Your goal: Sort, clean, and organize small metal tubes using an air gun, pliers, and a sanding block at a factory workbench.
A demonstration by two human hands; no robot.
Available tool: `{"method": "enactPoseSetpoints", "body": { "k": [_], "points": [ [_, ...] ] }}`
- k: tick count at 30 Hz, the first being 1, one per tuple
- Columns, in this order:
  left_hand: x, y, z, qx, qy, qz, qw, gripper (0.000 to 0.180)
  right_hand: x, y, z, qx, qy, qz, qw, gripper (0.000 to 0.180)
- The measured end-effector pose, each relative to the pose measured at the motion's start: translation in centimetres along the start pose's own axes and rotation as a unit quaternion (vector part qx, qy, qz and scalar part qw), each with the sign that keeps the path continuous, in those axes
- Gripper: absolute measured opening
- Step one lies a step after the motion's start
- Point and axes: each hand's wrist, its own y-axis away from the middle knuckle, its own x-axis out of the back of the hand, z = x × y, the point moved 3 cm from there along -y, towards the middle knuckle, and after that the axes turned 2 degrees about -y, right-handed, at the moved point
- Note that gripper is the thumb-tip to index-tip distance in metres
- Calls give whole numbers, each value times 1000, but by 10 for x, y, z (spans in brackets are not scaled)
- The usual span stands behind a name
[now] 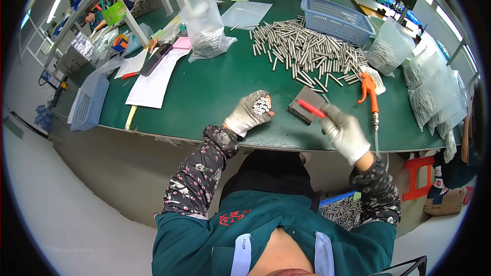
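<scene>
A bundle of short metal pins (262, 105), too many to be counted, is gripped upright in the gloved left hand (249, 114), whose fingers are wrapped closely around it above the near middle of the green bench (215, 92). One red pen (311, 108) is pinched in the fingers of the gloved right hand (343, 132), its tip held over one dark flat block (307, 104) lying just right of the bundle. Farther back, one large loose heap of metal rods (307, 53) is spread out, with one blue basket (335, 19) behind it and one orange air gun (369, 90) at its right edge. One clear bag of rods (206, 30) is seen far left, several more at the right edge. White papers (153, 79) lie left. Bare bench is left between papers and hands; the near edge runs just under both wrists.
</scene>
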Motion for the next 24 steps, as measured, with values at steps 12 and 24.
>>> {"method": "enactPoseSetpoints", "body": {
  "k": [12,24],
  "points": [
    [1,-1,0,-177,-305,9,936,44,-53,30,-20,24,31,16,999,37],
    [-2,-1,2,-232,-346,4,909,47,-62,30,-24,40,128,19,991,36]
  ]
}}
